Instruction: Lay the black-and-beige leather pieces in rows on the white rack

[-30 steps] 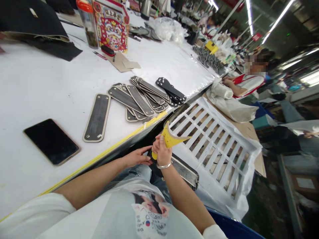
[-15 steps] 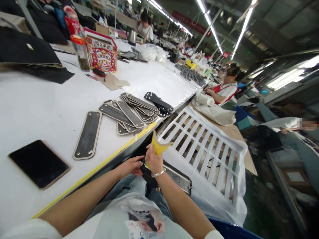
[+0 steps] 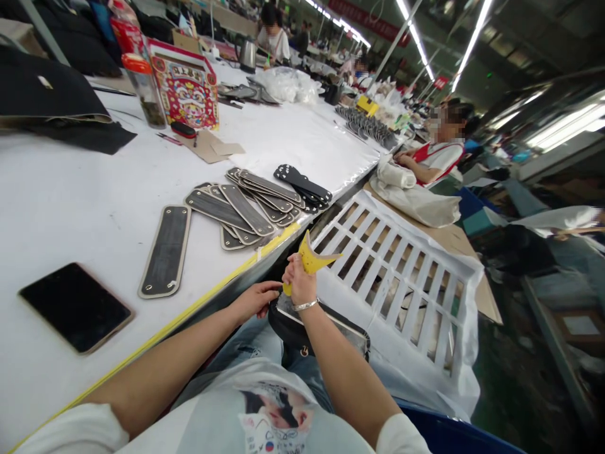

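My right hand (image 3: pixel 299 284) is closed around a yellow curved strip (image 3: pixel 312 260) that sticks up just off the table's edge. My left hand (image 3: pixel 258 297) rests beside it with its fingers on a dark flat strap piece (image 3: pixel 331 325) lying across my lap. On the white table (image 3: pixel 85 189) a fanned pile of dark strap pieces with pale rims (image 3: pixel 250 211) lies close by. One single strap piece (image 3: pixel 165 250) lies apart to the left.
A black phone (image 3: pixel 75 307) lies near the table's front edge. A white slatted crate (image 3: pixel 401 277) stands to my right. A printed red box (image 3: pixel 184 88), a jar (image 3: pixel 142 94) and black fabric (image 3: pixel 51 107) sit further back. Another person in red (image 3: pixel 439 157) sits beyond.
The view has swung up and then slightly back down. My right hand keeps the yellow strip and has shifted a little; my left hand stays on the piece in my lap.
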{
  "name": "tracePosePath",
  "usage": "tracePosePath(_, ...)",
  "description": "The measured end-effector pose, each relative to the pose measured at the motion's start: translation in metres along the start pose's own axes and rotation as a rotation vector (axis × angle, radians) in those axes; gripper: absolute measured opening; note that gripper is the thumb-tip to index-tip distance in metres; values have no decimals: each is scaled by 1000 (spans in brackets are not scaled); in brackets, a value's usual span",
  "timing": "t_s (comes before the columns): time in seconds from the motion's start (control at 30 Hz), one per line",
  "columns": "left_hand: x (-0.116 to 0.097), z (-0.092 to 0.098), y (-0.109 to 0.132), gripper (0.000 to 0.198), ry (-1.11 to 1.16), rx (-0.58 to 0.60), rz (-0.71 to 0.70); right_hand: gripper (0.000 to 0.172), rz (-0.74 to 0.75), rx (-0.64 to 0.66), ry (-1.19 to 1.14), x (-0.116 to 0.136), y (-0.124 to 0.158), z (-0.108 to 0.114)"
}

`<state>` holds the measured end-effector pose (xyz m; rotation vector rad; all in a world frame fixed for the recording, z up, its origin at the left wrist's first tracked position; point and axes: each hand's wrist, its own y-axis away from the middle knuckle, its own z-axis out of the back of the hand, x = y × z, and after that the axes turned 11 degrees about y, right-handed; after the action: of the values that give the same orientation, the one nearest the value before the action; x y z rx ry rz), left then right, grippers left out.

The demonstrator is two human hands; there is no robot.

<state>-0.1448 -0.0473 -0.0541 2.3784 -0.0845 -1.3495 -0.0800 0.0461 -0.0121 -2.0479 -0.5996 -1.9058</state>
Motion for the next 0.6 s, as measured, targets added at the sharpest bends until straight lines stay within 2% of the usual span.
tracePosePath(0.07,-1,-1,-1,47,-24,-7,3,31,14,0,82,-6,0,1)
tracePosePath(0.2,-4,-6,-1,42,-68,-20,-20,24,133,47,308,-11,2,2)
tracePosePath(0.3,-4,-7,-3,40,-28,-21,5,27,19,54,157,-6,-2,7)
tracePosePath(0.37,-3,-6,-4,41,11,-8,33,32,-61,-2,-12,-1,-6,12)
tracePosePath(0.5,0,-4,-7,41,56,3,34,36,-29,-134,-174,1,-7,13)
tracePosePath(0.6,3,-3,-8,40,95,4,45,36,-36,-171,-175,-5,-4,5)
